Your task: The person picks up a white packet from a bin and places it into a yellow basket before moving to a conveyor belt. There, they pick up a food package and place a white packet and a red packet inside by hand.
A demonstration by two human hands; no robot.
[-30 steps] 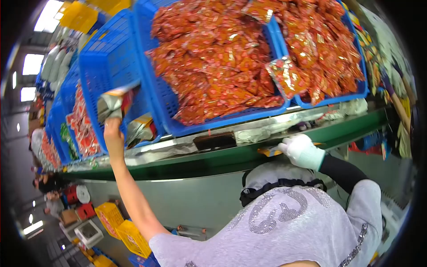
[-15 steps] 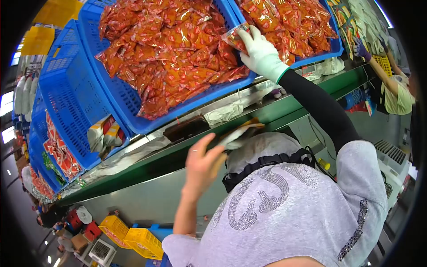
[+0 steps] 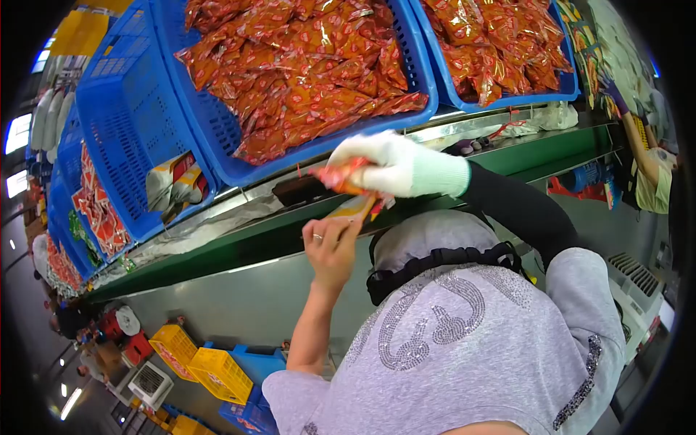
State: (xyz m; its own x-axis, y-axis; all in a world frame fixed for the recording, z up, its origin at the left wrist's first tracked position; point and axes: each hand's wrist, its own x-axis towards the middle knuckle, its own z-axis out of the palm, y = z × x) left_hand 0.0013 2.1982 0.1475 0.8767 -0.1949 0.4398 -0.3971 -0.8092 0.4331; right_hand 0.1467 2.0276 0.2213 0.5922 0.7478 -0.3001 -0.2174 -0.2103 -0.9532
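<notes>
My bare left hand (image 3: 330,250), with a ring on one finger, grips an upright silver-and-yellow pouch (image 3: 353,208) in front of my waist. Just above it, my right hand (image 3: 399,165) in a white glove is closed around a red, clear-wrapped sachet (image 3: 335,175). The sachet is over the pouch's upper end; whether the two touch is hard to tell. Beyond my hands, a big blue basket (image 3: 433,90) holds a heap of similar orange-red sachets (image 3: 312,80). A second blue basket (image 3: 507,103) to its right is also heaped with them.
At left, another blue basket (image 3: 119,138) contains a few pouches (image 3: 177,181). A green-edged metal bench (image 3: 217,272) runs under the baskets. Yellow crates (image 3: 221,377) stand on the floor at lower left. A co-worker's arm (image 3: 632,134) reaches in at far right.
My right hand has left the sachet heap with a sachet and come down to the pouch. My left hand has raised the pouch, which was lying tilted lower. The view has shifted slightly.
</notes>
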